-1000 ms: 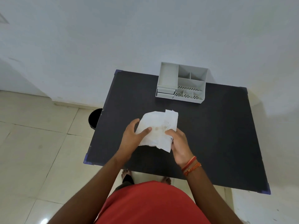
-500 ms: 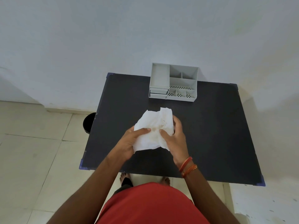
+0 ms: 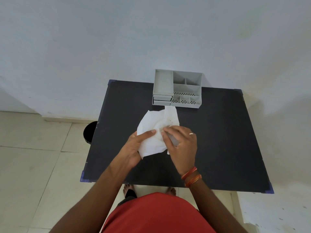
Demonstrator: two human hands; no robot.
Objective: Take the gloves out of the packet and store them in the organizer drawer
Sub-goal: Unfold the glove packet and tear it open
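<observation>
A crumpled white paper packet (image 3: 155,127) is held above the middle of the black table (image 3: 218,140). My left hand (image 3: 136,147) grips its left side, thumb across the front. My right hand (image 3: 180,143) lies over its right part, fingertips pinching at the paper near the centre. Something pale and translucent shows under my right fingers; I cannot tell whether it is a glove. The grey desk organizer (image 3: 177,89) stands at the table's far edge, its two small drawers (image 3: 162,100) at the lower left front pushed in.
A white wall rises just behind the table. A black bin (image 3: 90,132) stands on the tiled floor beside the table's left edge. My feet show under the near edge.
My right hand has slid from the packet's right edge onto its front, fingers now pinching near the centre. The packet looks more crumpled and its upper flap stands up.
</observation>
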